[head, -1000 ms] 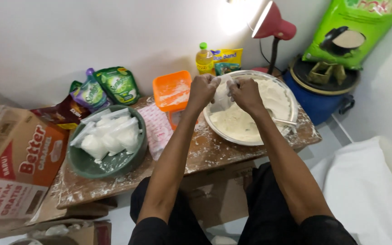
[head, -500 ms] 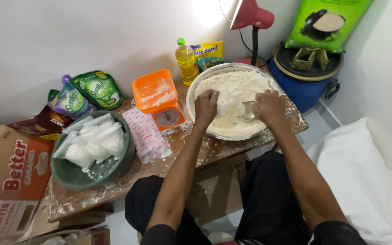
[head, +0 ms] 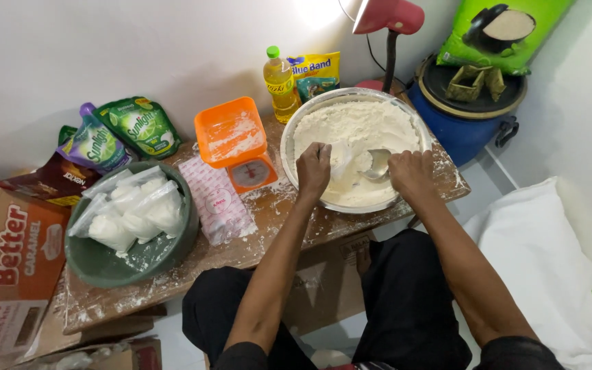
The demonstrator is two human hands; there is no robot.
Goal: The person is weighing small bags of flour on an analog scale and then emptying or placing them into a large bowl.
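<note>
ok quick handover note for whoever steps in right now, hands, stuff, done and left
Left hand: holds a small clear bag open over the metal flour basin.
Right hand: grip on a metal scoop at the bag's mouth.
Things: orange scale with an empty tray left of the basin; flat stack of empty bags beside it; green bowl at far left.
Done: several filled bags lie in the green bowl.
Left: basin is mostly full of flour; the bag in hand is not yet on the scale.

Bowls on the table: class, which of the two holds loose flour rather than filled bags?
The metal bowl, beside the orange scale; both hands work in it. The green bowl at the other end holds small clear bags of white powder.
</note>
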